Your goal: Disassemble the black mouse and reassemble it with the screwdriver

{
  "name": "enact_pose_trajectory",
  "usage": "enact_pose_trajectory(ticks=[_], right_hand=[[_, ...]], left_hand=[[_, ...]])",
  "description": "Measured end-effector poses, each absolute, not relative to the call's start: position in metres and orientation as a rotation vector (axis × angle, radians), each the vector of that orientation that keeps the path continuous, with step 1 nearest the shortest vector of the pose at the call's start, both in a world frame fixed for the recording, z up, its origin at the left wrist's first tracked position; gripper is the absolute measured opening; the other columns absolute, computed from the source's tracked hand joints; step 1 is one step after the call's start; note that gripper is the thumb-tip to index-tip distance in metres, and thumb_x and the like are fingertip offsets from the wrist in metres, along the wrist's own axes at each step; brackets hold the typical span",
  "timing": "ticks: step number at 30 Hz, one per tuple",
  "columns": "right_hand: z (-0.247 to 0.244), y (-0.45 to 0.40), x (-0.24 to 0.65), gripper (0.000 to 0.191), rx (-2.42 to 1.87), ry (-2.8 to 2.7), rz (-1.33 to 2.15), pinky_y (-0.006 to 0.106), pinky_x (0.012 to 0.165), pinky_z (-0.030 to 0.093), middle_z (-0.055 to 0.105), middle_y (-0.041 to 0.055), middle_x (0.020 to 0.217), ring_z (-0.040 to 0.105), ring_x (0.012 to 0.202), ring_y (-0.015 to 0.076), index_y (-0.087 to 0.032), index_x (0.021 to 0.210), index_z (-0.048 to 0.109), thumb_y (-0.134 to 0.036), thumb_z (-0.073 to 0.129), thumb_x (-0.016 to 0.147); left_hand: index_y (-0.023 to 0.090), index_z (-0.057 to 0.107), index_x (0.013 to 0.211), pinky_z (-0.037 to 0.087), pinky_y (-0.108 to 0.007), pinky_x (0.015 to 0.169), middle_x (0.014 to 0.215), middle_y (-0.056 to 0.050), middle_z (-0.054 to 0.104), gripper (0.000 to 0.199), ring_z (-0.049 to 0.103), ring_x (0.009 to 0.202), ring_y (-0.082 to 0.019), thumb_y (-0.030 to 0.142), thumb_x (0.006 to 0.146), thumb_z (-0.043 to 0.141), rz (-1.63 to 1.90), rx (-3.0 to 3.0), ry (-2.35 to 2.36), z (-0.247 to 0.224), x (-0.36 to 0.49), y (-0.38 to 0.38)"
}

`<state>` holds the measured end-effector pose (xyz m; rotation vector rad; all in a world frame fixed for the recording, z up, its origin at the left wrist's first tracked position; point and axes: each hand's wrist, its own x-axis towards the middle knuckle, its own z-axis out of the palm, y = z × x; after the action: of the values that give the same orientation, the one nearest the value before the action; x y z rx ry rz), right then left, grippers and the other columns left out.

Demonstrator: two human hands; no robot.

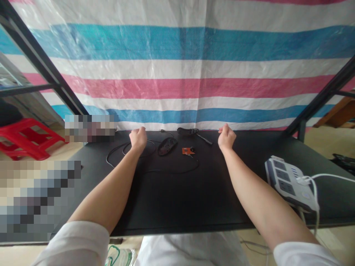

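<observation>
My left hand (pixel 138 138) is closed in a fist above the back left of the black table, with nothing showing in it. Just right of it lies an opened computer mouse base (pixel 167 146). My right hand (pixel 226 137), also a fist with no object visible, is held above the back right. Between the hands, a small orange circuit board (pixel 188 150) rests on the tabletop with a thin black cable (pixel 177 172) running from it. A screwdriver (pixel 204 139) lies nearest my right hand, beside a black curved piece, perhaps the mouse's top shell (pixel 186 130).
On the right of the table (pixel 177 199) stands a white power strip (pixel 292 183) with white cables plugged in. A striped plastic sheet (pixel 177 70) hangs behind, between black metal posts. A red stool (pixel 27 138) is at the left. Two areas on the left are pixelated.
</observation>
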<state>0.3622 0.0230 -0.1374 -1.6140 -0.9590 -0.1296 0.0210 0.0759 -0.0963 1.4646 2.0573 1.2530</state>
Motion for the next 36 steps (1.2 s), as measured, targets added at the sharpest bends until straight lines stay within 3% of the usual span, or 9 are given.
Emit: enact_pose_trajectory(ticks=[4, 8, 36], right_hand=[[-0.1377, 0.0231, 0.3630, 0.058, -1.646, -0.912, -0.104, 0.035, 0.081, 0.046, 0.073, 0.0112, 0.072, 0.069, 0.082, 0.0253, -0.018, 0.071, 0.066, -0.050, 0.024, 0.097], [-0.1382, 0.0241, 0.3636, 0.059, -1.660, -0.904, -0.096, 0.035, 0.082, 0.046, 0.072, 0.0110, 0.070, 0.069, 0.083, 0.0260, -0.019, 0.068, 0.065, -0.052, 0.024, 0.096], [-0.1384, 0.0242, 0.3624, 0.041, -1.723, -0.980, -0.166, 0.032, 0.074, 0.044, 0.069, 0.0094, 0.068, 0.064, 0.075, 0.0230, -0.021, 0.064, 0.060, -0.041, 0.038, 0.092]], left_hand=[[0.020, 0.047, 0.052, 0.038, -0.032, 0.061, 0.053, -0.003, 0.041, 0.030, 0.045, 0.062, -0.017, 0.029, 0.080, 0.044, 1.319, 1.447, 2.005, -0.0980, 0.0202, 0.0762], [0.021, 0.042, 0.048, 0.035, -0.032, 0.061, 0.051, -0.002, 0.036, 0.031, 0.041, 0.059, -0.016, 0.027, 0.079, 0.045, 1.294, 1.466, 1.976, -0.0970, 0.0209, 0.0754], [0.021, 0.038, 0.045, 0.034, -0.033, 0.063, 0.049, -0.001, 0.029, 0.037, 0.041, 0.059, -0.016, 0.025, 0.081, 0.044, 1.119, 1.674, 2.018, -0.0952, 0.0242, 0.0725]])
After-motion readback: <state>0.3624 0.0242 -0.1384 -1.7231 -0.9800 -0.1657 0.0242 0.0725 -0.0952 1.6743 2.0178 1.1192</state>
